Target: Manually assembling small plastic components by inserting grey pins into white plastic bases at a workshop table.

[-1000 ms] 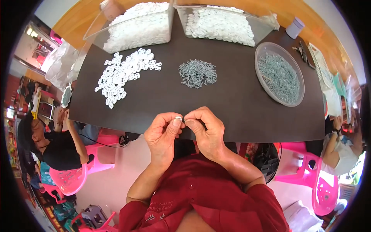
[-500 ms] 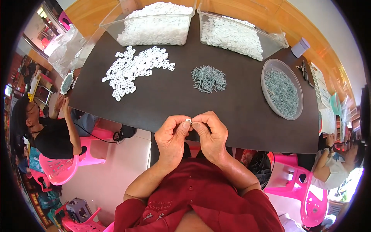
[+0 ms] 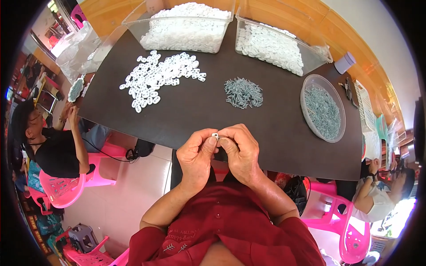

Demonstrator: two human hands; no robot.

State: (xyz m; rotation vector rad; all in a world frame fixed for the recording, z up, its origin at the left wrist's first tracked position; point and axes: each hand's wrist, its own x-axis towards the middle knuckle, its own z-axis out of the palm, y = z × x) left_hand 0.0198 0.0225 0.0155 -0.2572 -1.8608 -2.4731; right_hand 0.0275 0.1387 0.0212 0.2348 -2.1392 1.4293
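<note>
My left hand (image 3: 195, 155) pinches a small white plastic piece (image 3: 215, 135) between thumb and fingertips, just past the table's near edge. A dark hole shows in the piece. My right hand (image 3: 241, 153) is closed against it, thumb and index fingertip meeting right beside the piece. Whatever the right fingers hold is hidden. Beyond my hands lies a loose pile of small grey-green screws (image 3: 243, 93). Farther left, similar white oval pieces with holes (image 3: 155, 77) are spread on the dark table (image 3: 191, 106).
Two clear bins stand at the back, one left (image 3: 182, 46) and one right (image 3: 313, 66), heaped with white pieces. A round tub (image 3: 304, 106) of screws sits right, near a lilac cup (image 3: 345, 63). People sit on pink chairs at left (image 3: 62, 193) and right (image 3: 355, 241).
The piece is tilted a little more upright between my fingertips, showing more of its hole. My hands stay together. The whole view has shifted slightly.
</note>
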